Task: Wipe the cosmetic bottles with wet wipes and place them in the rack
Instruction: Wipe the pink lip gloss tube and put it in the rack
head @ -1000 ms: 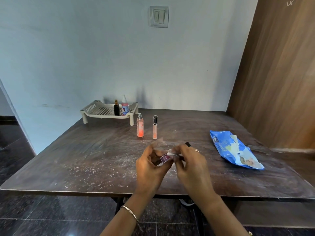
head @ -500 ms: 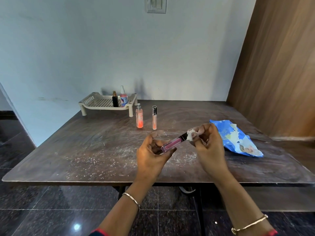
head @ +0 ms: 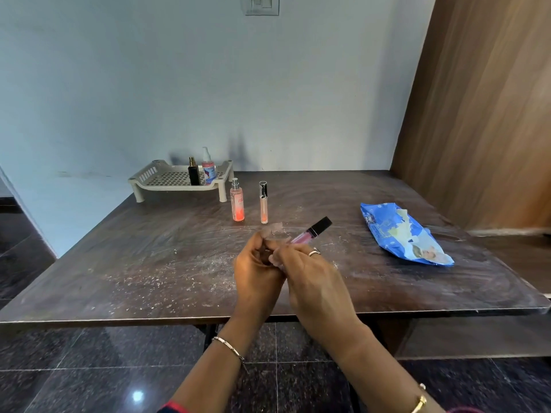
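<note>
Over the middle of the dark table, my left hand (head: 256, 269) grips the lower end of a pink lip-gloss tube (head: 310, 232) with a black cap that points up and right. My right hand (head: 310, 275) is wrapped round the tube's body, with a wet wipe (head: 275, 229) bunched between the fingers of both hands. A beige rack (head: 167, 177) stands at the back left and holds a black bottle (head: 193, 172) and a white pump bottle (head: 208, 166). In front of it stand a pink spray bottle (head: 237, 201) and a peach gloss tube (head: 263, 202).
A blue wet-wipe pack (head: 402, 234) lies open at the right of the table (head: 119, 257). White specks are scattered on the tabletop at the front left. A wooden panel (head: 483, 114) rises on the right, and the wall runs behind the rack.
My right hand has slid back down the tube from the cap end to the body next to my left hand, leaving the black cap bare. The view has shifted slightly.
</note>
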`<state>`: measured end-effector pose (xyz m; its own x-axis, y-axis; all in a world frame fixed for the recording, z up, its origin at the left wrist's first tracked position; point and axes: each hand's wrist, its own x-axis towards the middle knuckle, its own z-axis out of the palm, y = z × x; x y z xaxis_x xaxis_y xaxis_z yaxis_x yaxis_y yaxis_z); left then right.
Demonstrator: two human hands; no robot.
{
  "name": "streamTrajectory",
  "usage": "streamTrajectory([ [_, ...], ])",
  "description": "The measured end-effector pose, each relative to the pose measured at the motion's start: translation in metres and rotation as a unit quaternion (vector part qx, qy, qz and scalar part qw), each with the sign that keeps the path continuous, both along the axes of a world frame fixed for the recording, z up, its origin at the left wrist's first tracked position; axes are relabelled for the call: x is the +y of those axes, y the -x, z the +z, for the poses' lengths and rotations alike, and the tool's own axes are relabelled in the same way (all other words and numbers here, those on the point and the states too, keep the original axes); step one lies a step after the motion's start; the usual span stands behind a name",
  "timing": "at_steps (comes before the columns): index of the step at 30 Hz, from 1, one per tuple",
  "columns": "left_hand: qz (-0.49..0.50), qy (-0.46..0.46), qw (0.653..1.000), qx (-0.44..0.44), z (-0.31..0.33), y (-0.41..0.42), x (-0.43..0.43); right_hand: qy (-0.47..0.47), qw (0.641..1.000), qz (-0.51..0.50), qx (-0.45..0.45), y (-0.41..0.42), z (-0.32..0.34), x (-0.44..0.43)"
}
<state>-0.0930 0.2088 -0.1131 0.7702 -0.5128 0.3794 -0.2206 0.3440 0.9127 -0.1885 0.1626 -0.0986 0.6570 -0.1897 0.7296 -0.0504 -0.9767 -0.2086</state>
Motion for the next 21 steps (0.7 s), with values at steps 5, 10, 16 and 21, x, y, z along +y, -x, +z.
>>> streamTrajectory([
  [5,-0.018,0.026,0.999,0.025,0.011,0.003,-0.001,-0.01,0.999,0.009,-0.034,0.002,0.001,-0.017],
  [10,-0.044,0.04,0.998,0.004,0.014,0.006,0.002,-0.057,0.993,-0.037,-0.099,0.005,-0.001,-0.026],
  [16,-0.037,0.026,0.999,-0.017,0.012,0.004,0.004,-0.015,0.993,-0.044,-0.109,0.008,-0.006,-0.032],
  [21,-0.044,0.022,0.999,0.001,0.007,0.0,0.003,0.034,0.999,0.016,-0.031,0.006,-0.006,-0.024],
])
